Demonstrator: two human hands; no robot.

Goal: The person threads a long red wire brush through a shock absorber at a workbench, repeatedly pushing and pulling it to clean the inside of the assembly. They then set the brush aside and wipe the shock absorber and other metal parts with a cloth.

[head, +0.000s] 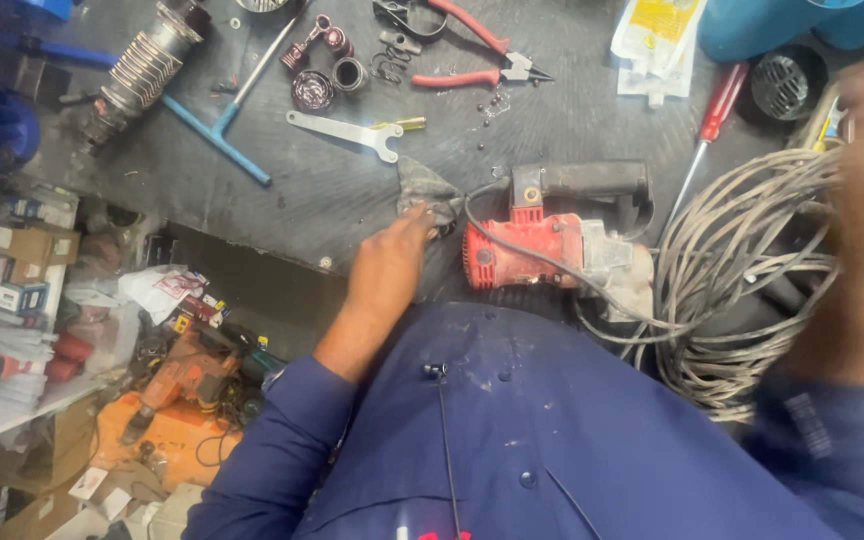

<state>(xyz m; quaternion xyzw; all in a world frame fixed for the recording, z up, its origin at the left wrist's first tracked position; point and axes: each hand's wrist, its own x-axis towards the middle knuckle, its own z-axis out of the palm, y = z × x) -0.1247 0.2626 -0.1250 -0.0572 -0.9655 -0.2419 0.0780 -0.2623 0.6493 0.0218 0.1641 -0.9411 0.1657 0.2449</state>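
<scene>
Left hand (389, 262) touching crumpled grey rag (424, 187), ribbed rubber mat (352, 180)

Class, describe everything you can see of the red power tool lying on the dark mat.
The red power tool lies on its side on the dark ribbed mat, close to the person's blue shirt. Its body is red with vent slots at its left end, a grey metal section to the right and a black handle along the top. It looks worn and dusty. A grey cable runs across it and piles in loose coils to its right. The left hand rests just beside it on a grey rag.
</scene>
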